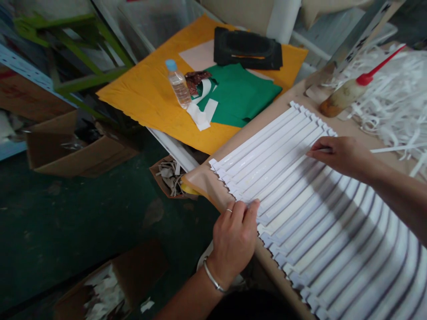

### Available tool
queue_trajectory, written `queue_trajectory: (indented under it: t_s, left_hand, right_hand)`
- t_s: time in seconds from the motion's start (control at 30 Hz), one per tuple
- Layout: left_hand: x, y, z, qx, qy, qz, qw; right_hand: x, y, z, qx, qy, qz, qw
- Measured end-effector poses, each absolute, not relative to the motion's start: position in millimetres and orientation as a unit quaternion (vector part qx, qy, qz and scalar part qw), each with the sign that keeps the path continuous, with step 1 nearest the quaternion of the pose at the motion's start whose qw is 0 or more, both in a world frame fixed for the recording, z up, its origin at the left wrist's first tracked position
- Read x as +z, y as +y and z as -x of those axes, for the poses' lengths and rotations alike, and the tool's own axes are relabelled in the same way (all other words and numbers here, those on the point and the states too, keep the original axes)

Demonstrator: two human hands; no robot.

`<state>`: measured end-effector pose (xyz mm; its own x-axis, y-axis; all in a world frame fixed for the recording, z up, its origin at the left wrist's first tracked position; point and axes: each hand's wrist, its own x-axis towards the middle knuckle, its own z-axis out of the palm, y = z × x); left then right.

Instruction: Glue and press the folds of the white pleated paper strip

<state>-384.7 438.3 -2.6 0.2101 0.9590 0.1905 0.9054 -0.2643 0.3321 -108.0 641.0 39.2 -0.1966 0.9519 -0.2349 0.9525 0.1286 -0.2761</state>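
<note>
Rows of white folded strips [276,164] lie side by side, overlapping, across the brown tabletop [213,191]. My left hand [235,235], with a ring and a bracelet, rests at their near left ends, fingers closed together and fingertips pressed on a strip's end. Over the far right part of the rows, my right hand [340,155] is pinched, thumb against forefinger. Whatever lies between those fingertips is too small to make out. A squeeze bottle [345,95] with a red nozzle lies beyond my right hand, beside a heap of loose white strips [396,102].
A yellow sheet [143,89] at the back bears a water bottle [179,84], green cloth [243,95] and a black piece [247,49]. Open cardboard boxes [80,155] stand on the floor at left. A small box of scraps [170,178] is below the table edge.
</note>
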Motion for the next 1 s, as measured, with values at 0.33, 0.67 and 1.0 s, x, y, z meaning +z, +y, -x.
queue_trajectory:
  t_s: [0.33, 0.67, 1.0]
  left_hand:
    - [-6, 440, 386, 0.212, 0.594, -0.772, 0.076]
    - [-6, 441, 387, 0.229, 0.588, -0.771, 0.085]
    - [-6, 442, 387, 0.244, 0.586, -0.768, 0.083]
  right_hand:
    - [16, 646, 107, -0.17, 0.767, -0.618, -0.018]
    - [22, 659, 88, -0.166, 0.758, -0.631, 0.002]
    - [22, 684, 58, -0.147, 0.689, -0.71, -0.019]
